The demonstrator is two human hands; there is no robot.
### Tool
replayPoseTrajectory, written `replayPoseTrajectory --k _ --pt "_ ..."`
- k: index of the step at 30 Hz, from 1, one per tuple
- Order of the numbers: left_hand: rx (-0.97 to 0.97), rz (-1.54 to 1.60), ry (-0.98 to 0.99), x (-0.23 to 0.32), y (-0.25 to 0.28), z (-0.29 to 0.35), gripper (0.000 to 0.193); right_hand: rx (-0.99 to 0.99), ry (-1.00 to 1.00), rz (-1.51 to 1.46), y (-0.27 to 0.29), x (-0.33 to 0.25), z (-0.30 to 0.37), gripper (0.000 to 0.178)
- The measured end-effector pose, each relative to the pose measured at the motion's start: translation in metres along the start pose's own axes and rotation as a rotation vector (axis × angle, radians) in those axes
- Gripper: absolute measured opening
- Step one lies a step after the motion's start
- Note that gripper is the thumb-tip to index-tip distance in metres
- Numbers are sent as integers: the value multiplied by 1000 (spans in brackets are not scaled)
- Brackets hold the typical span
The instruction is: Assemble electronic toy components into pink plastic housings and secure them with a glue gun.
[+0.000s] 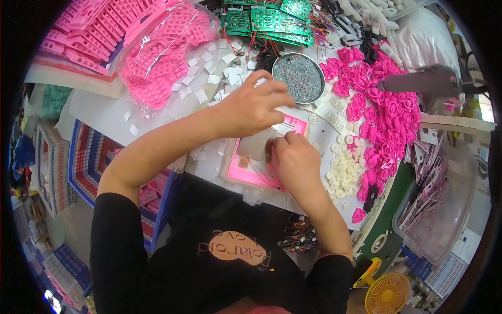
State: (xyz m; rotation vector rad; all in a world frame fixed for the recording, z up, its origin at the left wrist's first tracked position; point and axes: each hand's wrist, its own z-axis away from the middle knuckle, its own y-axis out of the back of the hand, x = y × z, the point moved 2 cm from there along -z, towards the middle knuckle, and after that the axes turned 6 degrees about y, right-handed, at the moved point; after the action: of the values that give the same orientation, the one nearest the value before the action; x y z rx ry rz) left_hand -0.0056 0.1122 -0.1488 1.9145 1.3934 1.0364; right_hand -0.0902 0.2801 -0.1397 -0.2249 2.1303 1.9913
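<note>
A pink rectangular plastic casing lies on the table in front of me, with a flat grey panel inside it and thin wires near its lower side. My right hand is closed over the casing's right side, its fingertips curled beside the panel. Above the casing's far edge hovers my left hand, its fingers bent together. Something whitish shows by its fingertips, too blurred to name. Just beyond that hand stands a round tin full of small grey metal pieces, probably screws.
White square pieces lie scattered left of the tin. Farther left is a clear bag of pink parts. Green circuit boards are stacked at the back. Pink parts and cream round pieces are heaped right. A blue crate stands lower left.
</note>
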Motion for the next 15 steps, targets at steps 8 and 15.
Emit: replayPoseTrajectory --k 8,15 --pt "-319 234 262 8 -27 8 9 184 -96 -137 -3 -4 24 9" --pt "-323 17 169 21 -30 -1 10 270 -139 -142 3 -5 21 13"
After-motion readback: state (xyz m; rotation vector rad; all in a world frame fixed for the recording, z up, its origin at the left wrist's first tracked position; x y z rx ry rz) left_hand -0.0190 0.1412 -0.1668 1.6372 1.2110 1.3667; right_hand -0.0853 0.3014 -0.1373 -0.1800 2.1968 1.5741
